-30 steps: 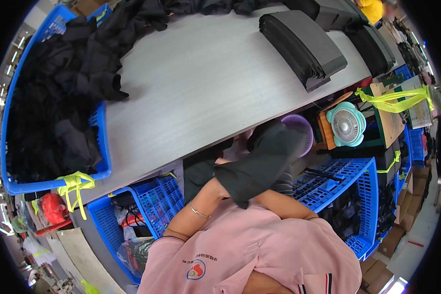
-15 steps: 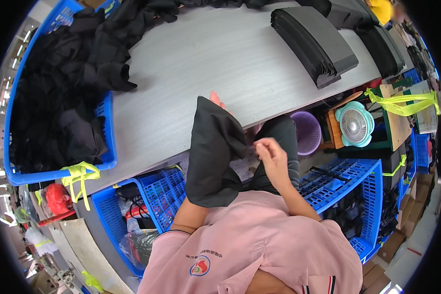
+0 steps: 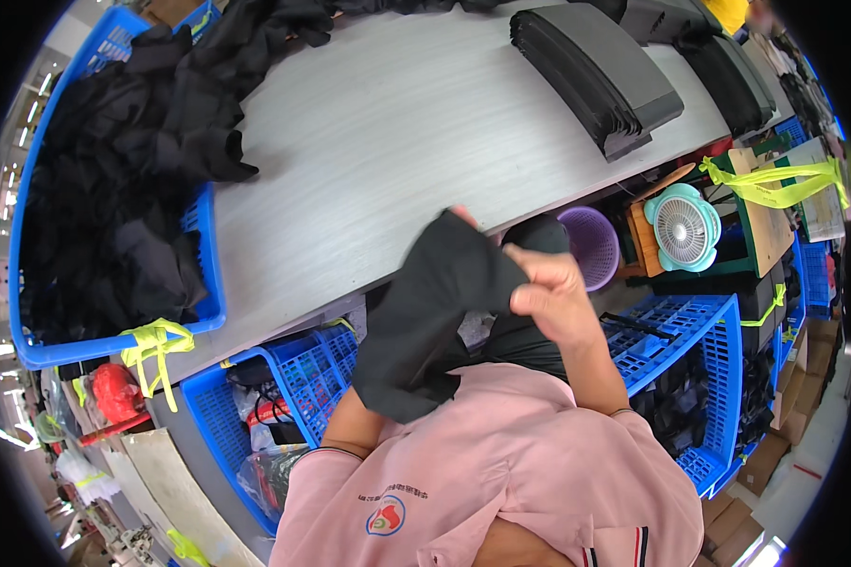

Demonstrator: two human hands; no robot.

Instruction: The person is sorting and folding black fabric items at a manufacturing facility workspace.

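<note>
A black cloth piece [image 3: 425, 312] covers my left forearm and most of my left hand [image 3: 462, 216]. Only a bit of that hand shows past the cloth's far edge, so how its fingers are set is hidden. My right hand [image 3: 560, 295] is at the cloth's right edge, thumb and forefinger closed on it. The cloth hangs above my lap, in front of the grey table's [image 3: 350, 180] near edge, and looks slightly blurred.
A blue basket [image 3: 219, 283] heaped with black cloth [image 3: 113, 189] stands at the left. Stacked black panels [image 3: 605, 71] lie far right on the table. Below are a purple bin [image 3: 591, 248], a small turquoise fan [image 3: 686, 227] and blue crates [image 3: 719, 378] beside me.
My right hand has moved up and taken hold of the cloth's edge. The cloth's far end has swung right and towards me, with my left hand under it.
</note>
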